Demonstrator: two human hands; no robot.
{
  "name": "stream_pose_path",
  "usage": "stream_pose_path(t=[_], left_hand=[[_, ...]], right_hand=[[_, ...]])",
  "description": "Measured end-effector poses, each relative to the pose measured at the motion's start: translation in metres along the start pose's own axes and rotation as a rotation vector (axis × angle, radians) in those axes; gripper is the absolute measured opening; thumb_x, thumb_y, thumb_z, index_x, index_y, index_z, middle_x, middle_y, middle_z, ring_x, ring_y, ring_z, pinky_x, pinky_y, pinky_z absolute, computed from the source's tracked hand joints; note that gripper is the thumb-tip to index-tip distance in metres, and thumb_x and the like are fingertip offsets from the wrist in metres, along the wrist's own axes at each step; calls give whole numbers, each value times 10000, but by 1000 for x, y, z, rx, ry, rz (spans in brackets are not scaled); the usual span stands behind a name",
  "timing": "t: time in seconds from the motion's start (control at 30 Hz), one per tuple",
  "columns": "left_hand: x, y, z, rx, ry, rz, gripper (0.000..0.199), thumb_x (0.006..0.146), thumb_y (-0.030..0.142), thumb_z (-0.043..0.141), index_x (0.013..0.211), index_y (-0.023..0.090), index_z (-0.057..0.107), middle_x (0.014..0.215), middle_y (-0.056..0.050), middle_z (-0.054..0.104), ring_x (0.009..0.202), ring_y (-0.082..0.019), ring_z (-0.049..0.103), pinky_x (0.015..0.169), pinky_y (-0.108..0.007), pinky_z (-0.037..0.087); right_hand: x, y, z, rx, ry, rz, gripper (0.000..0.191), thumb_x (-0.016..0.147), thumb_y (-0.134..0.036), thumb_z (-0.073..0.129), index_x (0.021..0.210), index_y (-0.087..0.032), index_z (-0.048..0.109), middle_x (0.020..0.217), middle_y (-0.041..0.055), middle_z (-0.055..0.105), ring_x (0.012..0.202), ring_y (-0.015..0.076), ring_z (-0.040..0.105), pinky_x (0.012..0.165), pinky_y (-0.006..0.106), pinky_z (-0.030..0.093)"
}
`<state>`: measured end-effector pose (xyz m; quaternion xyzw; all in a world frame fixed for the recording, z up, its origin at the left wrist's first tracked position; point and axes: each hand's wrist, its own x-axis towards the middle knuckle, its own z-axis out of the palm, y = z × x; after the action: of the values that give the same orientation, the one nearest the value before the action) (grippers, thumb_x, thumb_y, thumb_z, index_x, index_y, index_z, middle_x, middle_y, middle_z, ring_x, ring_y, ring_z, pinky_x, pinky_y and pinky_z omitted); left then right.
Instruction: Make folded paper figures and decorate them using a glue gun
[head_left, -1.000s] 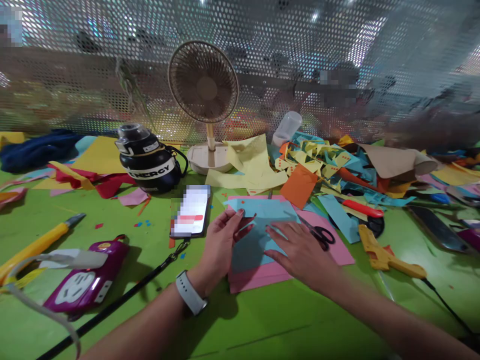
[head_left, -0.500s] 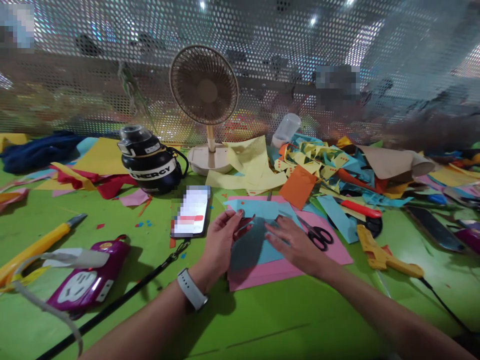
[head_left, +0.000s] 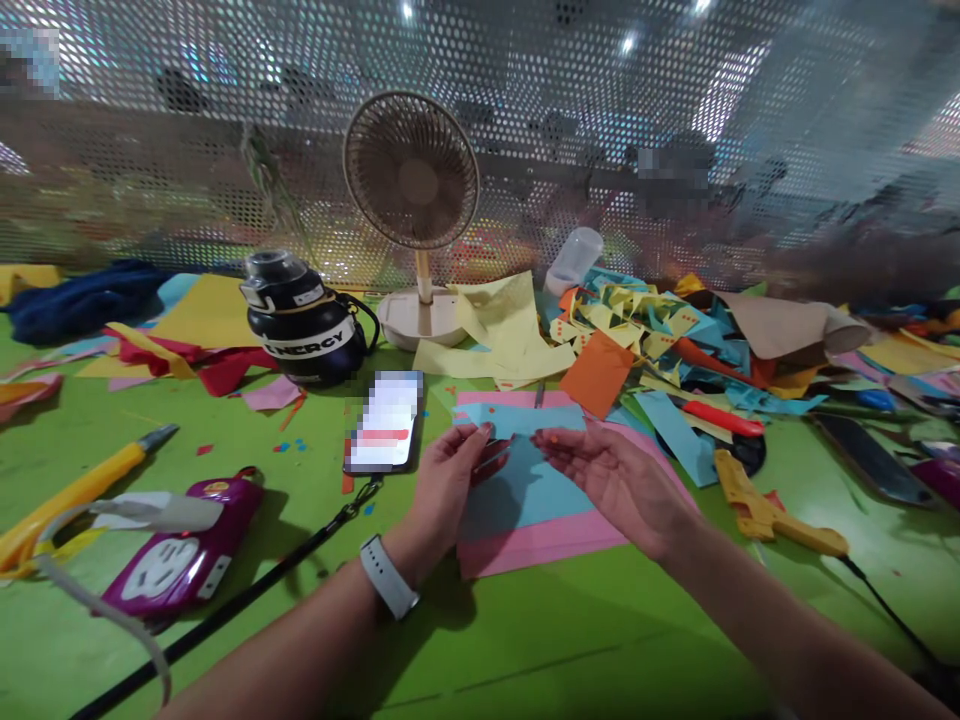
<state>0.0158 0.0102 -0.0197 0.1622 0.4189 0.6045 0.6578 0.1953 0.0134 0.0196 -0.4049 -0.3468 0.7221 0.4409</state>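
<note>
My left hand (head_left: 455, 468) is closed in a pinch on the left part of a light-blue paper strip (head_left: 517, 417), which has a small orange dot (head_left: 491, 410) on it. Close by on the right, my right hand (head_left: 611, 475) has its thumb and fingertips together around a tiny orange paper piece (head_left: 554, 438), just at the strip's lower right edge. Beneath both hands lie a larger blue sheet (head_left: 525, 495) and pink sheets (head_left: 555, 552). The right hand hides the black scissors.
A phone (head_left: 384, 420) on a strap, a purple power strip (head_left: 187, 550) and a black bottle (head_left: 307, 325) are on the left. A fan (head_left: 412, 175) stands behind. Paper scraps (head_left: 637, 315), a yellow glue gun (head_left: 772, 515) and a dark phone (head_left: 870, 460) lie right.
My right hand has turned palm-inward and closed its fingertips, with a tiny orange piece now showing there. It covers the scissors. My left hand keeps its pinch on the strip.
</note>
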Motion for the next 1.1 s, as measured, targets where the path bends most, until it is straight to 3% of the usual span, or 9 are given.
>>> stream_pose_path(t=[0.1, 0.23, 0.4, 0.57, 0.7, 0.93, 1.1], left_hand=[[-4, -5, 1, 16, -55, -43, 340, 536, 291, 884, 707, 142, 631, 709, -11, 672, 747, -188, 695, 690, -279, 562], [-6, -10, 1, 1, -72, -69, 361, 528, 304, 892, 716, 145, 627, 747, -23, 685, 747, -191, 696, 701, -297, 571], [-7, -10, 2, -12, -97, -84, 363, 526, 314, 893, 713, 144, 632, 728, -20, 680, 712, -163, 677, 692, -287, 569], [-11, -9, 4, -14, -106, -71, 340, 540, 317, 884, 699, 142, 639, 687, 1, 665, 638, -114, 640, 655, -241, 551], [-12, -8, 6, -3, -99, -56, 339, 547, 334, 875, 688, 139, 637, 651, 15, 643, 609, -97, 620, 625, -212, 532], [-11, -9, 7, 15, -100, -43, 308, 596, 318, 852, 717, 140, 632, 666, 17, 634, 614, -85, 601, 626, -203, 527], [-13, -8, 7, 21, -113, -38, 299, 613, 313, 844, 724, 138, 629, 680, 11, 641, 626, -92, 613, 622, -206, 535]], right_hand=[[7, -1, 5, -146, 0, -133, 271, 868, -368, 534, 955, -203, 730, 1122, 67, 705, 1119, 200, 599, 1066, 393, 381], [16, 3, 11, -536, -15, -291, 334, 898, -457, 495, 1050, -246, 703, 1243, 47, 639, 1244, 204, 501, 1114, 413, 308], [20, 13, 18, -885, -21, -455, 413, 941, -487, 404, 1185, -246, 634, 1286, 81, 584, 1230, 203, 500, 1068, 414, 379], [23, 24, 13, -1201, -69, -704, 416, 970, -444, 367, 1239, -242, 612, 1347, 89, 542, 1316, 230, 397, 1096, 472, 334], [21, 25, 11, -1412, -85, -816, 428, 981, -405, 352, 1292, -207, 569, 1369, 110, 524, 1317, 241, 394, 1092, 492, 344], [20, 24, 12, -1594, -83, -920, 430, 979, -357, 361, 1292, -141, 563, 1335, 140, 549, 1288, 258, 423, 1081, 497, 356], [19, 25, 10, -1544, -70, -924, 396, 972, -326, 384, 1317, -211, 541, 1334, 114, 555, 1272, 247, 451, 1075, 516, 349]])
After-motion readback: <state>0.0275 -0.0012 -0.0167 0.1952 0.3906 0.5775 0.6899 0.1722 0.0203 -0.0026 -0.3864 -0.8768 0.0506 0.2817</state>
